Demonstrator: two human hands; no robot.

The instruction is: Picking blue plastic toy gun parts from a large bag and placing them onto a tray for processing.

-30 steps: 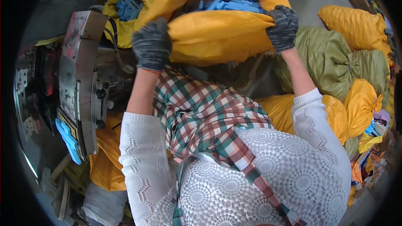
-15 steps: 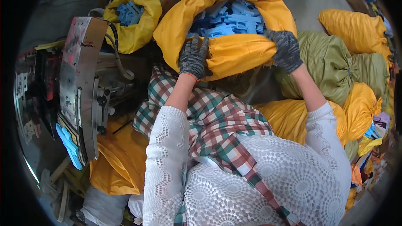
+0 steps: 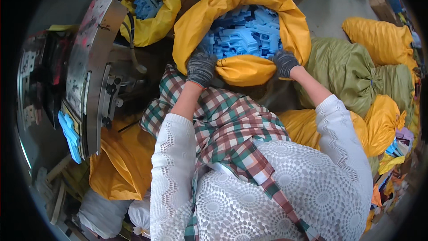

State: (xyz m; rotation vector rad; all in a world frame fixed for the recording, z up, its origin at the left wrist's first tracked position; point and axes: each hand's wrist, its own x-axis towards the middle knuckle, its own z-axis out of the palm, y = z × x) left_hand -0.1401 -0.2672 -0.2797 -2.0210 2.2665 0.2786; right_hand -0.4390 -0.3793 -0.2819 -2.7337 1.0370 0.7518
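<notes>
In front of me an orange-yellow woven sack point(image 3: 243, 76) stands with its mouth wide and its rim rolled outward. Light-blue plastic pieces point(image 3: 245, 35), shaped like toy pistol parts, fill it. My left hand point(image 3: 201, 68), in a dark grey knitted glove, is closed on the near left part of the rim, its fingertips partly hidden inside. On the near right part, my right hand point(image 3: 285, 62) in a matching glove grips the rim with curled fingers. The near fold bulges between both hands.
At the left stands a metal machine point(image 3: 91, 76) with a light-blue piece point(image 3: 69, 136) on its side. Behind it, a smaller yellow sack point(image 3: 170, 4) holds more blue pieces. Tied green point(image 3: 343, 71) and yellow sacks point(image 3: 379, 40) lie at the right. An orange sack point(image 3: 122, 165) sits low left.
The sack's near rim has come down toward me, and more blue pieces show. My right hand has moved inward and nearer; my left hand has shifted slightly nearer. The view has shifted a little.
</notes>
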